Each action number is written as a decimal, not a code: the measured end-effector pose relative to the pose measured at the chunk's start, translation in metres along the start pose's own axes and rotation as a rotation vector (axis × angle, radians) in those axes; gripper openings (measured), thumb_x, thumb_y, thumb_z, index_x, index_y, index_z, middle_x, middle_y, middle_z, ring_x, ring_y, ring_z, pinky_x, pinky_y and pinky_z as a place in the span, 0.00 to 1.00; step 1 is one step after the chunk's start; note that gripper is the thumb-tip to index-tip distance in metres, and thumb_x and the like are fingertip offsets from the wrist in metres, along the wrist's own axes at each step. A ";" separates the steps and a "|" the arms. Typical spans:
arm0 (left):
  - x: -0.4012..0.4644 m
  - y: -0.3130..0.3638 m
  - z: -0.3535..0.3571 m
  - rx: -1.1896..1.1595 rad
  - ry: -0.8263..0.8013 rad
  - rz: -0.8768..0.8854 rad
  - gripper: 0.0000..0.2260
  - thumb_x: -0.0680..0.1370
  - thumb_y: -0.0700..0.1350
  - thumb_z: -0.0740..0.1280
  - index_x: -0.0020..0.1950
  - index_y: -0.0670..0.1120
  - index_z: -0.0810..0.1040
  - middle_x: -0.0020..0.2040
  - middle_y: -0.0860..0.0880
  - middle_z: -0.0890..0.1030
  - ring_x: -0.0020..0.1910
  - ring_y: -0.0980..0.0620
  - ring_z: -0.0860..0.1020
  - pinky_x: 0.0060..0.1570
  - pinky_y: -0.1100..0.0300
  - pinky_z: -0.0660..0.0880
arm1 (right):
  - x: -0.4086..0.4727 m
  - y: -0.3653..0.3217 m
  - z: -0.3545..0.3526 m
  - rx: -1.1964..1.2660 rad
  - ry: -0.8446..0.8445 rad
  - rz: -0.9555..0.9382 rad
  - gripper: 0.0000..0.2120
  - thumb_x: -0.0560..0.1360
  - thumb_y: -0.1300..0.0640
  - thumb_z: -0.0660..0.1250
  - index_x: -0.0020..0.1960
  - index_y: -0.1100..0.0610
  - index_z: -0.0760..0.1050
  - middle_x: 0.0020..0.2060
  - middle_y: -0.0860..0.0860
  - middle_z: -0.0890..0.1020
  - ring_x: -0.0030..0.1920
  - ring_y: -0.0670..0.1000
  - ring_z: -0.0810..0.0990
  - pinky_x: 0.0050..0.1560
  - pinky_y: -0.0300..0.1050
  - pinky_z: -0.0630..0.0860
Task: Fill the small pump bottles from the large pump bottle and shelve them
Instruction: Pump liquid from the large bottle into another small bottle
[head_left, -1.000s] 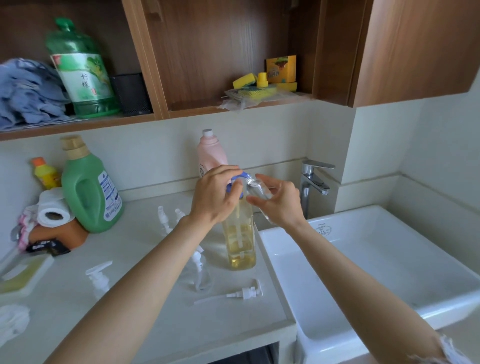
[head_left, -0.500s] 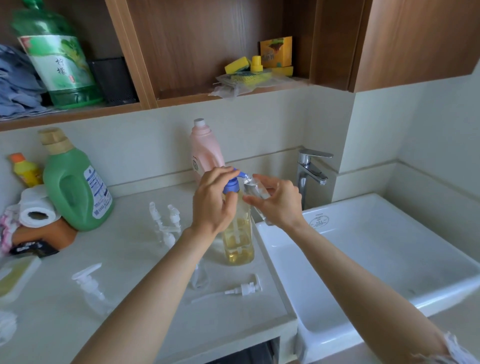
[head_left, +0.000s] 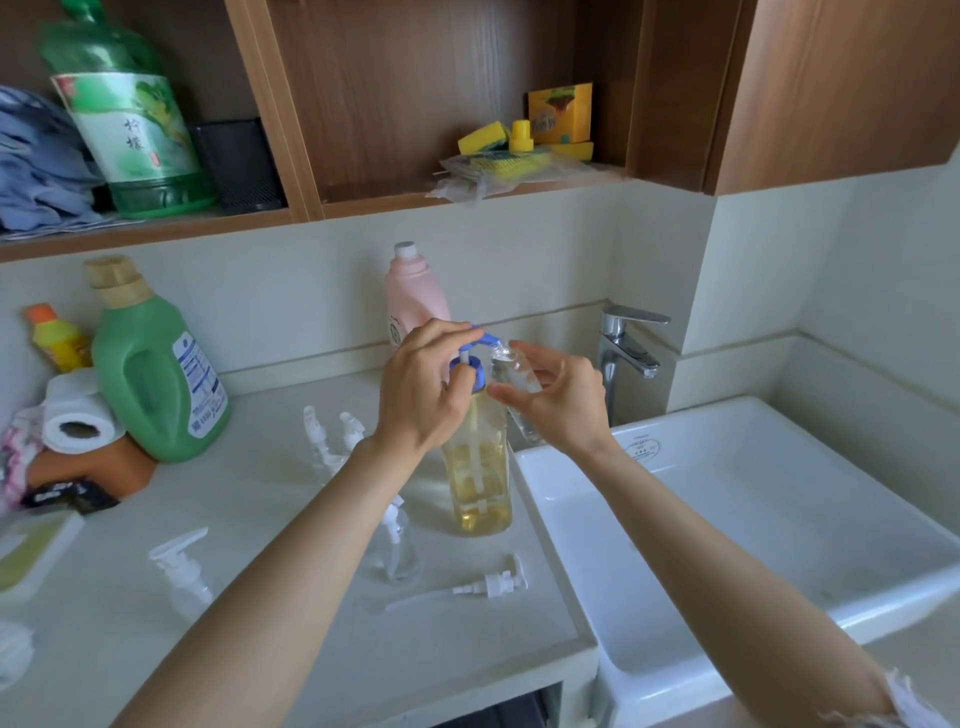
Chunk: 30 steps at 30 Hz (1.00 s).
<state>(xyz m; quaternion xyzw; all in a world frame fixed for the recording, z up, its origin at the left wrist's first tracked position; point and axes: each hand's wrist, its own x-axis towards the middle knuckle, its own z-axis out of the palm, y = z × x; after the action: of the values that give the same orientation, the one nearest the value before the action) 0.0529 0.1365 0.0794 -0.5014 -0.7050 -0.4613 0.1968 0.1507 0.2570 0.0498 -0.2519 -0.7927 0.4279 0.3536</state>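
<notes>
Nearest on the tabletop (head_left: 291, 639) lies a loose pump head (head_left: 491, 580) with its tube pointing left. Left of it stands a small clear bottle (head_left: 182, 569) with a white pump, and another clear bottle (head_left: 397, 545) shows half hidden behind the left forearm. Just beyond stands the large bottle (head_left: 480, 483), upright beside the sink (head_left: 779, 499), with yellow liquid filling its lower part.

The left hand (head_left: 423, 387) rests on its blue pump (head_left: 470, 358), fingers curled over the top, so this grip closes on the pump. The right hand (head_left: 558, 397) pinches a small open bottle (head_left: 514, 379) between thumb and fingertips, tilted, its mouth right at the blue spout.

Behind the left wrist two more small pump bottles (head_left: 332, 434) stand together. Farther back a pink bottle (head_left: 415, 299) stands at the wall, the tap (head_left: 626, 348) to its right. At far left are a green jug (head_left: 156, 364), a paper roll (head_left: 78, 421) and a small yellow bottle (head_left: 57, 338). Above, the shelf (head_left: 156, 231) holds a green bottle (head_left: 130, 130), blue cloth (head_left: 36, 161) and yellow sponges (head_left: 498, 148).
</notes>
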 end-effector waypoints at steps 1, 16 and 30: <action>0.000 -0.001 0.001 -0.008 0.005 -0.005 0.24 0.68 0.47 0.53 0.54 0.41 0.83 0.54 0.47 0.82 0.54 0.48 0.79 0.54 0.54 0.75 | 0.001 0.001 0.001 0.003 -0.002 0.003 0.25 0.64 0.47 0.80 0.60 0.46 0.80 0.50 0.44 0.85 0.52 0.44 0.82 0.58 0.50 0.77; -0.016 -0.015 0.012 0.082 -0.023 0.034 0.23 0.69 0.46 0.56 0.58 0.42 0.81 0.57 0.47 0.80 0.58 0.47 0.77 0.56 0.53 0.75 | -0.004 0.008 0.005 0.023 -0.008 0.039 0.27 0.63 0.48 0.80 0.60 0.48 0.80 0.51 0.45 0.85 0.54 0.43 0.82 0.60 0.48 0.77; -0.087 0.002 0.009 0.093 -0.065 -0.022 0.16 0.70 0.41 0.64 0.57 0.41 0.79 0.57 0.46 0.76 0.56 0.53 0.75 0.61 0.65 0.69 | -0.033 0.062 -0.024 0.282 -0.139 0.157 0.37 0.55 0.47 0.82 0.61 0.58 0.79 0.48 0.50 0.86 0.49 0.48 0.84 0.56 0.51 0.80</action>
<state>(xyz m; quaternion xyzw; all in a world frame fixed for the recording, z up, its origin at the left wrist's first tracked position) 0.0926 0.0980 0.0111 -0.4988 -0.7370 -0.4138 0.1918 0.1956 0.2775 -0.0060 -0.2308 -0.7252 0.5777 0.2952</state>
